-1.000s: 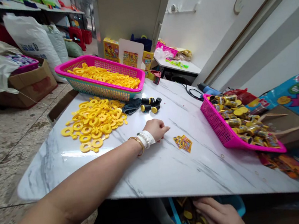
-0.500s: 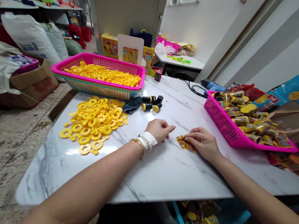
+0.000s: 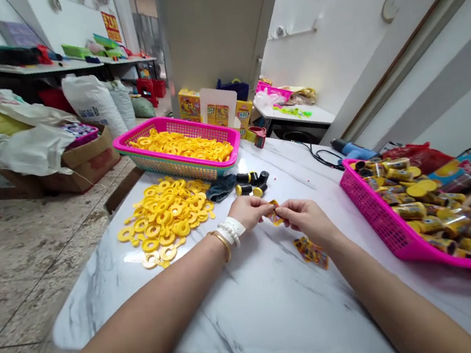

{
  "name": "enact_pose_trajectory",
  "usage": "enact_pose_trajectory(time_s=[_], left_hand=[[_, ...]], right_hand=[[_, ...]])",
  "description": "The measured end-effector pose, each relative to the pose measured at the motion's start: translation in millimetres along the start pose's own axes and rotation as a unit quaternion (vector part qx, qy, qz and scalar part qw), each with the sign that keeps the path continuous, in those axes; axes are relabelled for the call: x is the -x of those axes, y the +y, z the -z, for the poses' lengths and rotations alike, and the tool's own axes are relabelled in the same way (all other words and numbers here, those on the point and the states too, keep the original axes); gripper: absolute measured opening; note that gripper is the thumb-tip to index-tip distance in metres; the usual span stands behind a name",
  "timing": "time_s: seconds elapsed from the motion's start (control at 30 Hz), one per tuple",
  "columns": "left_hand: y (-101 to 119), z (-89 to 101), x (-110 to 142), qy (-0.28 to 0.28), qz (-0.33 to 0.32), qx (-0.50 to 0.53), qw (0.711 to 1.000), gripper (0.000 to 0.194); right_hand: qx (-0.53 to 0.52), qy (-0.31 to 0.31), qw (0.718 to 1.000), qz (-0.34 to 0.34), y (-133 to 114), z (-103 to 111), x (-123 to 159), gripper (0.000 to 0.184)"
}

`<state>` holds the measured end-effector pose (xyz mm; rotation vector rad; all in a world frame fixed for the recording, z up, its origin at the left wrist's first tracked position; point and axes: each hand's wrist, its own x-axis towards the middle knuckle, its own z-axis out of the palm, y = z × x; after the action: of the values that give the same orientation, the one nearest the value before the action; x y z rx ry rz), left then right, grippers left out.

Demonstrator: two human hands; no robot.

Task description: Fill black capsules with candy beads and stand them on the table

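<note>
Where hands (image 3: 246, 213) (image 3: 307, 217) meet, wrapper (image 3: 274, 213) seems edge-held.

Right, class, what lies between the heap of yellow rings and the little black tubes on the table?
A dark cloth lies between the yellow rings and the black tubes, as the head view shows.

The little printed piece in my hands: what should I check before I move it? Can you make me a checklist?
1. Left hand pinching the printed piece: ok.
2. Right hand pinching it too: ok.
3. Just one layer, not two stuck together: cannot tell, it's too small.
4. Loose printed pieces apart from the pile of yellow rings: ok.
5. Black tubes all standing up: not ok, some lie on their sides.
</note>
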<state>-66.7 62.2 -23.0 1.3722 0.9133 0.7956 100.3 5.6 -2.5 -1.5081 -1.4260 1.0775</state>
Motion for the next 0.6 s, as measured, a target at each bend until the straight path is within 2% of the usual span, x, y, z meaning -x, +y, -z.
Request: enact_pose_trajectory(time_s=[0.1,0.17,0.27,0.33,0.37,0.47,0.53,0.6], left_hand=[[-1.7,-3.4,1.6,0.014,-0.009,-0.055,0.998,0.024],[-1.8,-5.7,4.8,0.005,-0.007,-0.113,0.994,0.028],[-0.3,-7.4,10.6,-0.038,-0.025,-0.255,0.966,0.034],[1.0,-7.7,13.6,-0.043,-0.064,-0.332,0.940,0.034],[1.5,-7.7,14.5,-0.035,-0.083,-0.356,0.930,0.033],[3.2,-6.6,14.6,-0.010,-0.118,-0.373,0.920,0.032],[4.7,-6.0,13.5,-0.009,-0.121,-0.342,0.932,0.033],[6.9,-6.9,13.1,-0.006,-0.115,-0.296,0.948,0.034]], right_hand=[[0.006,0.035,0.999,0.005,11.2,-3.2,3.5,0.043],[0.109,0.043,0.993,0.034,16.3,-2.8,7.3,0.046],[0.297,0.033,0.949,0.101,18.1,3.6,11.0,0.042],[0.344,0.041,0.929,0.132,17.7,9.2,10.9,0.027],[0.338,0.050,0.929,0.139,17.5,11.4,10.2,0.023],[0.247,0.075,0.958,0.123,17.3,13.8,7.5,0.043],[0.147,0.063,0.983,0.093,17.0,11.5,6.9,0.038],[0.065,0.045,0.994,0.070,16.3,7.4,8.0,0.034]])
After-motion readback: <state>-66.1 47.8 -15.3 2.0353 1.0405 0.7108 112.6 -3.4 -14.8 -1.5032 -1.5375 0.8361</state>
